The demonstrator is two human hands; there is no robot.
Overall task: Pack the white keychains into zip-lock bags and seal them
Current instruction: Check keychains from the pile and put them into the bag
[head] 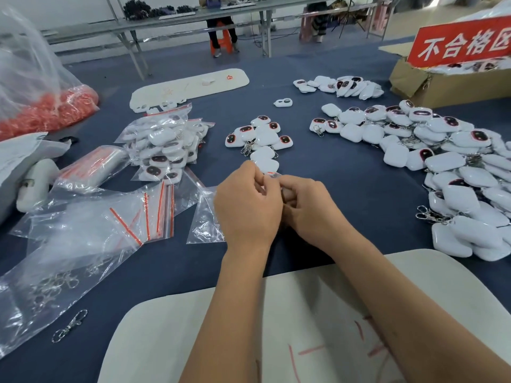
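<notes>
Head cam: both hands, left hand [247, 205] and right hand [307, 207], meet over a clear zip-lock bag [206, 221], fingers curled pinching its top, looks like mid-seal or mid-fill. Loose white keychains [262, 138] sit just beyond. Next move probably needs running along the zip strip.

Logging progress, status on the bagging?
Both hands, left hand and right hand, pinching a zip-lock bag at its top. Loose keychains just beyond. Nothing blocking.

Left hand [246, 205] and right hand [309, 208] are showing bare: no gloves, rings or watch. Both forearms are showing uncovered down to the frame's lower edge; no sleeve is appearing.
</notes>
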